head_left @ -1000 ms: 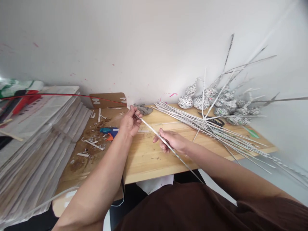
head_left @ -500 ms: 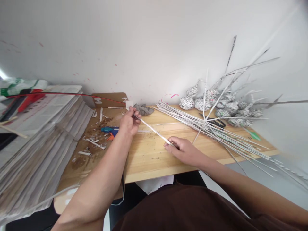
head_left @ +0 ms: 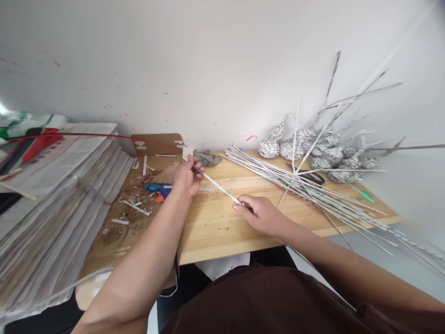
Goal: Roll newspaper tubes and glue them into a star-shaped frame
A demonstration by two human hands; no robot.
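A thin white rolled-paper stick (head_left: 221, 187) slants between my two hands above the wooden table. My left hand (head_left: 189, 177) pinches its upper end, fingers closed. At the other end my right hand (head_left: 255, 214) is closed around the stick, thumb and forefinger together. A small white square (head_left: 187, 153) shows just beyond my left fingertips; whether those fingers touch it I cannot tell. To the right of my right hand lies a loose bundle of similar paper sticks (head_left: 267, 171), with several joined sticks spreading out over it.
Woven paper gourd shapes (head_left: 269, 148) stand against the wall, near black-handled scissors (head_left: 314, 177). A grey cloth (head_left: 207, 158) lies behind my left hand. Further left are a blue glue gun (head_left: 156, 187), paper scraps (head_left: 137, 207) and a tall newspaper stack (head_left: 86, 190).
My right hand has shifted a little up and left, closer to my left hand, so less of the stick shows between them. My left hand stays nearly in place.
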